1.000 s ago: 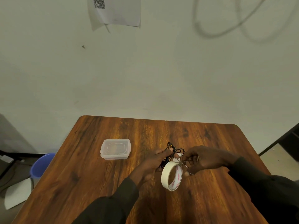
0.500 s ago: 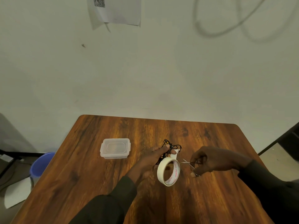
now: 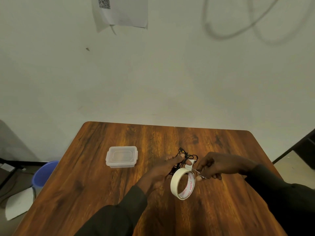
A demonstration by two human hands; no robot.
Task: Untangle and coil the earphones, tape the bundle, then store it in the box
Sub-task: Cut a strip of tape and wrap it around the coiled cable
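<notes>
Just right of the lidded clear box [image 3: 121,156], the left hand [image 3: 163,169] pinches the black coiled earphones [image 3: 185,155] above the wooden table [image 3: 95,193]. A tape roll [image 3: 182,183] hangs from the bundle by its strip. The right hand [image 3: 214,166] grips small scissors [image 3: 196,171] at that strip.
</notes>
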